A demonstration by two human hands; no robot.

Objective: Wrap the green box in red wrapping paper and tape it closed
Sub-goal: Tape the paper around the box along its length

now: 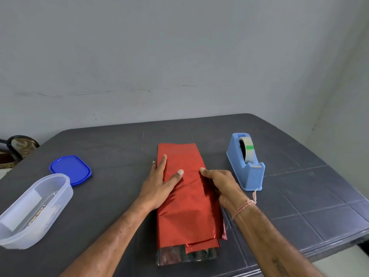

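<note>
Shiny red wrapping paper covers the box in the middle of the dark table. The box itself is hidden under the paper; only a dark greenish end shows at the near side. My left hand lies flat on the paper's left half, fingers straight and thumb pressing toward the middle. My right hand pinches the paper's right edge between thumb and curled fingers, pulling it over the top. A blue tape dispenser with a tape roll stands just right of the package.
A clear plastic tub sits at the near left, its blue lid lying behind it. A dark round object is off the table's far left corner. The table's right edge falls away near my right forearm.
</note>
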